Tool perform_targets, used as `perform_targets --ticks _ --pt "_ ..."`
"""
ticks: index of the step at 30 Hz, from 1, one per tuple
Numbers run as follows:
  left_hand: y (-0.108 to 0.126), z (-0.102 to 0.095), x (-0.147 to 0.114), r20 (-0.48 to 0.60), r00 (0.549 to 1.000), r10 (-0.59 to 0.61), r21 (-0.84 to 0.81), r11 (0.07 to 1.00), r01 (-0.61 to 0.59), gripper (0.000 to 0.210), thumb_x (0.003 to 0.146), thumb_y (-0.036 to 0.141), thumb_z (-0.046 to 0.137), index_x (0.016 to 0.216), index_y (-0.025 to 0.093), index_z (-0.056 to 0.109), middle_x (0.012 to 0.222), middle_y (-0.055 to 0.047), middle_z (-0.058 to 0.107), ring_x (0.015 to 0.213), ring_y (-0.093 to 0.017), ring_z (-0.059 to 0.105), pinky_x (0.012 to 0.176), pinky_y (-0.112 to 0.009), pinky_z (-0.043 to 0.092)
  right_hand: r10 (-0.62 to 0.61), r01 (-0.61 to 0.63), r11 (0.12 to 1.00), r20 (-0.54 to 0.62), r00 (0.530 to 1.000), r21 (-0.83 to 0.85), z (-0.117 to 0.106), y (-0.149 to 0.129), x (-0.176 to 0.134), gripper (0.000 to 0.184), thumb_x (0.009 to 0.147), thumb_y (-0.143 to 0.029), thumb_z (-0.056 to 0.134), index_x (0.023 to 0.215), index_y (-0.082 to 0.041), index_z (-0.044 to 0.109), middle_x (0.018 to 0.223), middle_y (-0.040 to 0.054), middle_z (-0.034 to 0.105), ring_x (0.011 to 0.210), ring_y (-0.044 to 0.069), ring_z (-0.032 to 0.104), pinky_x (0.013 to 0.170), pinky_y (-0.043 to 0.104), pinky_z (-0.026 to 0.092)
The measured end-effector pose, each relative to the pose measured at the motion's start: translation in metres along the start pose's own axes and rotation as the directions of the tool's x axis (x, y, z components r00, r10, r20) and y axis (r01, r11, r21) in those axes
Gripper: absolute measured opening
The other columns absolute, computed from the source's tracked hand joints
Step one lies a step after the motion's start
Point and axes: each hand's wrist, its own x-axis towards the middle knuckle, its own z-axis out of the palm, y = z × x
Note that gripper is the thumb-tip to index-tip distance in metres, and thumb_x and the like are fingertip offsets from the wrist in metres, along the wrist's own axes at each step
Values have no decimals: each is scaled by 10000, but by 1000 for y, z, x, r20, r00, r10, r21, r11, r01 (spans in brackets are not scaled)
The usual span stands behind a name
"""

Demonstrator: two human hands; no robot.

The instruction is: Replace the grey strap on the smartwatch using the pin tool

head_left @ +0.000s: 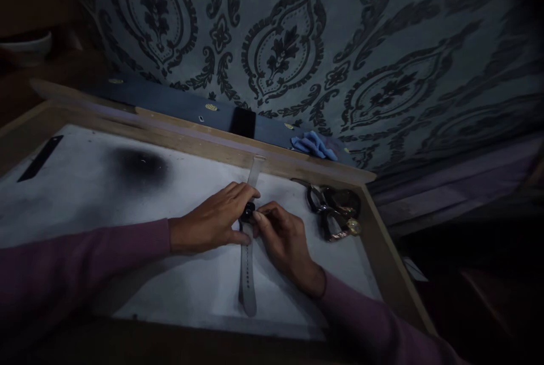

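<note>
A wristwatch (pixel 248 263) with a pale grey strap and a small dark case lies stretched out on the white sheet in a wooden tray. One strap end points to the tray's far wall, the holed end towards me. My left hand (pixel 216 217) grips the watch from the left, fingers and thumb around the case. From the right, my right hand (pixel 284 234) is closed in a pinch at the case's right edge. Whatever sits between those fingertips is hidden or too small to name.
Several other watches (pixel 335 209) lie bunched at the tray's right. A thin dark strip (pixel 40 158) is at the left. Beyond the tray's far wall (pixel 191 137) lie a dark flat rectangular object (pixel 243 122) and a crumpled blue cloth (pixel 315 144). Patterned wallpaper (pixel 283 53) rises behind.
</note>
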Motion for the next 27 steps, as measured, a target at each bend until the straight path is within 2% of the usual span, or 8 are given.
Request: perform_targets --ticks 3,9,12,18,27 --pt "0 0 0 -3 1000 1 -12 1000 -1 632 731 165 813 1215 178 405 1206 -92 515 1157 -267 489 942 -396 456 64 -62 995 -22 998 78 1 0 -1 147 943 -207 556 797 -200 556 579 -48 575 492 95 558 495 191 426" --pt "0 0 0 0 1000 -3 -27 1000 3 616 740 174 800 1226 172 421 1207 -97 521 1158 -279 491 933 -403 461 99 -96 990 -32 995 100 0 -1 -1 149 941 -211 556 793 -197 566 575 -44 592 489 95 576 501 191 442" --pt "0 -1 -1 -4 1000 -9 -32 999 9 602 751 177 788 1227 196 421 1206 -89 525 1155 -273 494 935 -408 463 81 -79 994 -23 996 80 0 -1 -1 150 943 -201 551 794 -197 565 574 -45 591 487 94 571 497 192 437" --pt "2 -2 0 1 1000 -8 -29 1000 8 603 758 177 778 1234 214 411 1210 -83 521 1149 -271 500 925 -410 469 -35 35 999 -20 999 -19 -1 0 -1 130 942 -166 550 816 -195 569 591 -45 583 509 92 569 527 198 440" --pt "0 -1 -1 12 1000 -10 3 1000 10 648 738 201 823 1228 178 400 1225 -101 517 1157 -263 490 940 -395 465 -30 30 1000 -4 1000 -6 -4 2 -1 125 938 -170 555 818 -199 571 594 -41 605 506 100 583 509 200 438"
